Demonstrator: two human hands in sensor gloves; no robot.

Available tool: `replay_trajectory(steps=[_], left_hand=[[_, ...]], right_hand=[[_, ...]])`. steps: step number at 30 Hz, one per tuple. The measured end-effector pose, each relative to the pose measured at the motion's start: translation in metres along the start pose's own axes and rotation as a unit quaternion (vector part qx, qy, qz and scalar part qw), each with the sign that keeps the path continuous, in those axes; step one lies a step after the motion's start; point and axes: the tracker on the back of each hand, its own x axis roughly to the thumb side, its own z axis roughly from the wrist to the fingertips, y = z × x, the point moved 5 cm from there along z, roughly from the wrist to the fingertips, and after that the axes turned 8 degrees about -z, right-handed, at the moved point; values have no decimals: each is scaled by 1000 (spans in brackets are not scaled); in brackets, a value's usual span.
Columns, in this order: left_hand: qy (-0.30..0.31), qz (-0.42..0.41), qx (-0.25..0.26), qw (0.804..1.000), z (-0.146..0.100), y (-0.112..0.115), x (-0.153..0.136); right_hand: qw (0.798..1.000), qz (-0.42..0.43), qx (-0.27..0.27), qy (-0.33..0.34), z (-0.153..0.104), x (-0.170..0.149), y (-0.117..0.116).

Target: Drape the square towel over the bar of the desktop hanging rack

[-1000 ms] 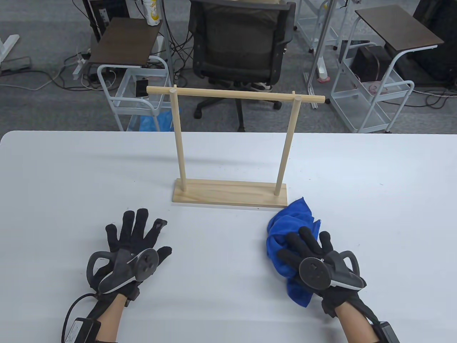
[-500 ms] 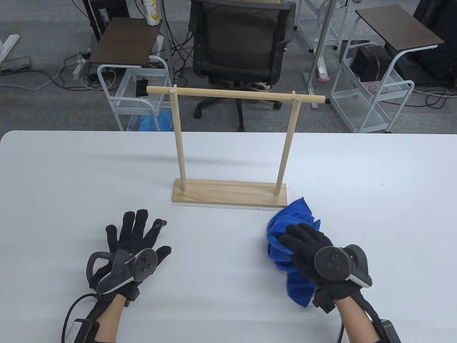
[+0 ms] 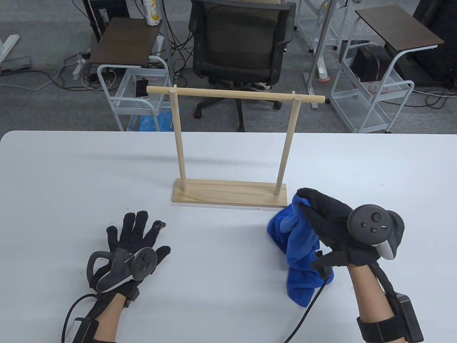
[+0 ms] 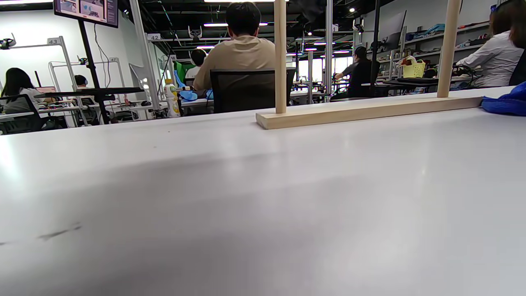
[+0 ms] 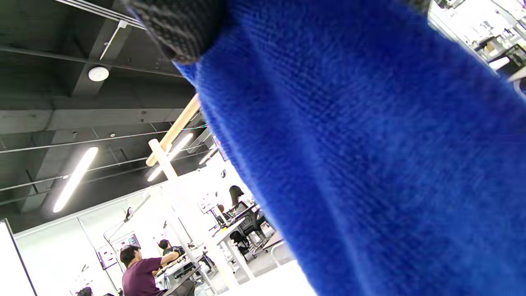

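The blue towel (image 3: pixel 298 246) hangs bunched from my right hand (image 3: pixel 323 214), which grips its upper part just right of the rack's base; its lower end still touches the table. In the right wrist view the towel (image 5: pixel 370 164) fills most of the frame under a gloved fingertip (image 5: pixel 181 24). The wooden rack (image 3: pixel 230 193) stands mid-table, its top bar (image 3: pixel 235 94) bare. My left hand (image 3: pixel 134 234) lies flat on the table with fingers spread, empty, front left of the rack. The left wrist view shows the rack's base (image 4: pixel 365 111) and a towel edge (image 4: pixel 507 102).
The white table (image 3: pixel 71 178) extends wide on both sides of the rack. Behind its far edge stand an office chair (image 3: pixel 239 46), white carts (image 3: pixel 137 96) and small side tables. A cable (image 3: pixel 307 314) runs from my right wrist over the table.
My right hand has closed on the towel and lifted it up and toward the rack, turning the wrist. The towel now hangs stretched instead of lying bunched. The left hand has not moved.
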Motion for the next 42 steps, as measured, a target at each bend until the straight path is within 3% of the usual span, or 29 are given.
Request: replay_trajectory(steps=[12,22,34,42], left_hand=[[-3,-12,2,1000,0,-1,-4],[0,-19,-3,1000,1,1,-5],[-2,-27,-11,1000,1,3,-5],[16,-79,-28,996,5,5,5]], right_hand=[[998,-28,-37,29,43,55,49],[998,-63,-6,32,85,108,85],[988,-65,126,65,126,172,98],[984,-81,142,64,137,186,93]])
